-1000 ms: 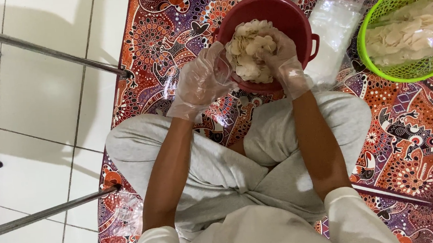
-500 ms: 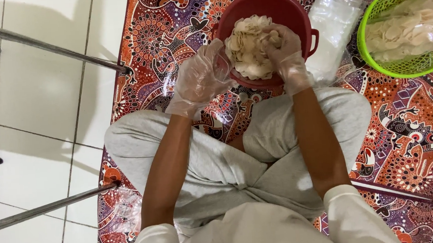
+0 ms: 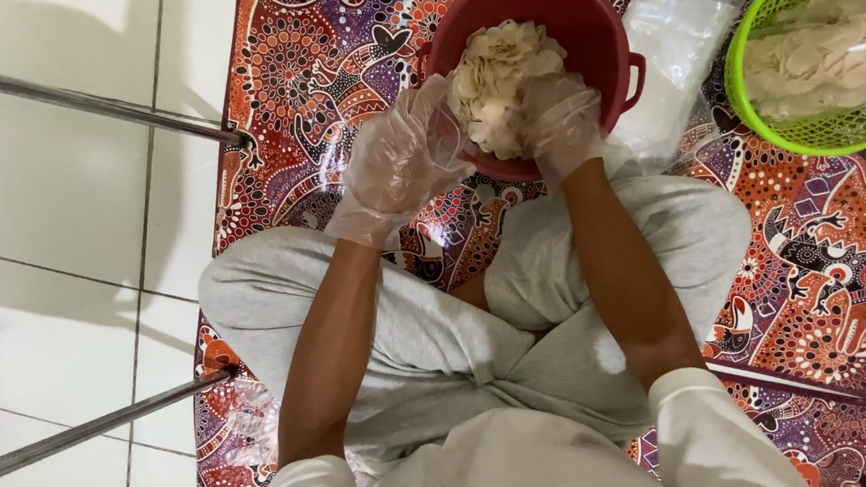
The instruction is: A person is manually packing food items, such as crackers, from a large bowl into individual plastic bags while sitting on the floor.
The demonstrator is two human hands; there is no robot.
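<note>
Head view: the stack of pale crackers [image 3: 498,84] sits in the red basin [image 3: 600,23], clamped between your gloved left hand [image 3: 403,160] and right hand [image 3: 558,125]. Judged light, stiff, brittle; hold by the stack's two ends. Long axis runs across, hand to hand. Green basket [image 3: 782,127] holds bagged crackers, on the patterned mat [image 3: 322,60].

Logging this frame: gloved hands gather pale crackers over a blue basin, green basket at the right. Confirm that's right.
One slip: the basin is red, not blue, as the head view shows. Gloved left hand and right hand do gather pale crackers; green basket sits right.
</note>
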